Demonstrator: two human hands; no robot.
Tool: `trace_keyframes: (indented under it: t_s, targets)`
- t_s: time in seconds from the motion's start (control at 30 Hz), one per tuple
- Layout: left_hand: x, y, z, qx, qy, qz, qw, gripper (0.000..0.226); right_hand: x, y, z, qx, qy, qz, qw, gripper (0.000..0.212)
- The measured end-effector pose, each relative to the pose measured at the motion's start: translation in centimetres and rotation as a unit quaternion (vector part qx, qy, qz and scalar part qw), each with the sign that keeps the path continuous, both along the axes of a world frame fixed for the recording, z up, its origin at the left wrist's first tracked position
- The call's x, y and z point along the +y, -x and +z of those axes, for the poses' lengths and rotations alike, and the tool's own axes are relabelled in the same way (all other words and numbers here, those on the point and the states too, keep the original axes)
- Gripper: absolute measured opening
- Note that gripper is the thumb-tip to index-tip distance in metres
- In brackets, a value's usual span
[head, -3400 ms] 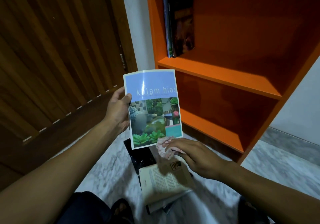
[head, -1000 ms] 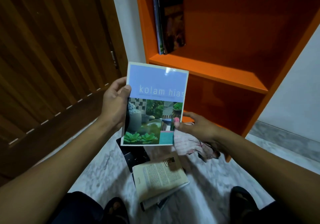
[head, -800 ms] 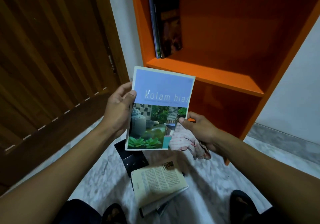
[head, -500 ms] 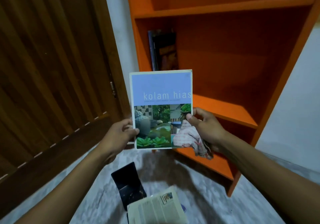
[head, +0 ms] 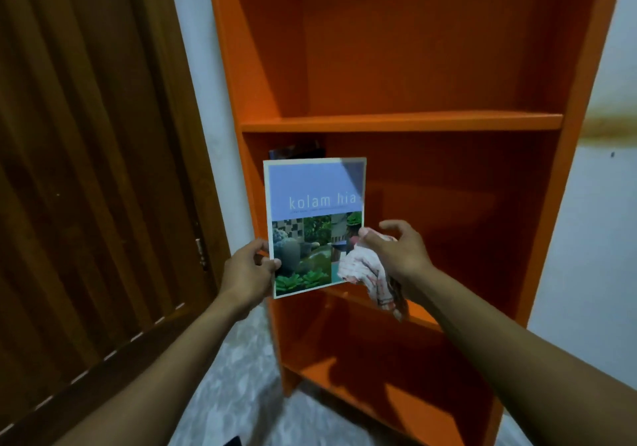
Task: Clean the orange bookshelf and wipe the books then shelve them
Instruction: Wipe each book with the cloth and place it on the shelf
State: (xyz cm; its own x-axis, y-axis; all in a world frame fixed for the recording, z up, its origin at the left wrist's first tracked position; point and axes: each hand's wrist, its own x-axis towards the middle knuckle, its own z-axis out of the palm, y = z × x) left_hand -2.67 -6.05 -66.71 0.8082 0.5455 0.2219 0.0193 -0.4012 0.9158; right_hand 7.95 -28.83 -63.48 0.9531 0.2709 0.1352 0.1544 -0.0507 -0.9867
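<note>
One book (head: 315,226) is held up in front of the orange bookshelf (head: 401,122), and the dark tops of at least two more books (head: 296,152) peek out behind its upper edge, standing at the left end of the middle compartment; their exact count cannot be told. Three shelf boards show, along with one cloth (head: 370,275) and two bare forearms reaching forward from the bottom of the view. The left hand (head: 250,271) pinches the book's lower left edge, thumb on the cover and fingers behind. The right hand (head: 396,251) pinches the right edge with its thumb on the front, the pale red-patterned cloth bunched under the palm and hanging below the wrist, while the index finger sticks out loosely. The book stands upright, cover toward the camera: a lavender upper band with pale lettering reading "kolam hia", and below it garden photos with green plants and stones. A brown wooden door (head: 89,170) stands to the left.
</note>
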Motion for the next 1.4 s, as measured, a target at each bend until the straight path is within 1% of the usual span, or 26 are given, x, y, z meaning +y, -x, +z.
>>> trace_keyframes:
  t_s: [0.07,0.13,0.17,0.27,0.33,0.47,0.57,0.7,0.73,0.87,0.97,1.07,1.13,1.27,1.33,1.37,1.4]
  targets:
    - [0.1,-2.2,0.1,0.001,-0.045,0.018,0.999,0.014,0.2,-0.6,-0.4,0.055,-0.041,0.005,0.998,0.054]
    - [-0.1,-4.2,0.3,-0.003,-0.067,0.045,0.997,0.012,0.5,-1.1,-1.2,0.094,-0.055,0.032,0.994,0.061]
    - [-0.4,-5.2,0.4,-0.004,-0.076,0.057,0.995,0.011,0.7,-1.3,-1.6,0.1,-0.055,0.041,0.993,0.06]
    - [-0.6,-8.1,0.0,-0.005,-0.076,0.088,0.993,0.01,1.2,-1.5,-1.7,0.088,-0.057,0.036,0.994,0.037]
    - [-0.7,-9.8,-0.7,-0.001,-0.072,0.106,0.992,0.013,1.3,-2.0,-1.5,0.087,-0.06,0.036,0.994,0.031]
    - [-0.7,-12.9,-2.2,0.003,-0.031,0.134,0.99,0.021,1.1,-2.8,-1.0,0.096,-0.062,0.041,0.993,0.033]
    - [-0.1,-15.0,-3.0,-0.006,-0.02,0.173,0.985,0.024,0.8,-3.4,-1.2,0.104,-0.072,0.045,0.991,0.034]
    - [0.7,-17.1,-3.6,-0.019,-0.007,0.224,0.974,0.034,0.6,-4.0,-1.3,0.109,-0.08,0.055,0.989,0.034]
    - [0.7,-17.4,-3.6,-0.02,-0.01,0.234,0.972,0.033,0.4,-4.1,-1.3,0.109,-0.084,0.056,0.989,0.034]
    - [0.1,-18.0,-3.1,-0.005,-0.032,0.273,0.961,0.014,-0.2,-4.3,-1.4,0.11,-0.092,0.064,0.988,0.036]
    - [-0.3,-18.2,-2.8,-0.005,-0.033,0.276,0.961,0.006,-0.5,-4.2,-1.4,0.106,-0.085,0.059,0.989,0.035]
    - [-0.2,-17.6,-3.1,0.0,-0.045,0.262,0.964,0.011,-0.8,-3.6,-1.3,0.116,-0.095,0.06,0.987,0.032]
    - [0.0,-16.5,-3.5,0.007,-0.065,0.24,0.969,0.016,-1.0,-2.8,-1.2,0.134,-0.109,0.072,0.982,0.034]
    - [-0.2,-12.3,-4.3,0.021,-0.139,0.196,0.97,0.015,-1.4,-0.6,-1.5,0.218,-0.145,0.114,0.958,0.037]
    - [-0.7,-9.3,-5.1,0.013,-0.175,0.177,0.969,0.013,-1.7,0.9,-2.2,0.265,-0.143,0.163,0.94,0.039]
    - [-1.0,-7.6,-5.7,0.01,-0.184,0.164,0.969,0.01,-1.8,1.8,-2.7,0.289,-0.136,0.184,0.93,0.036]
    - [-1.1,-6.1,-6.5,0.008,-0.19,0.149,0.97,0.006,-2.0,2.6,-3.3,0.314,-0.133,0.198,0.919,0.027]
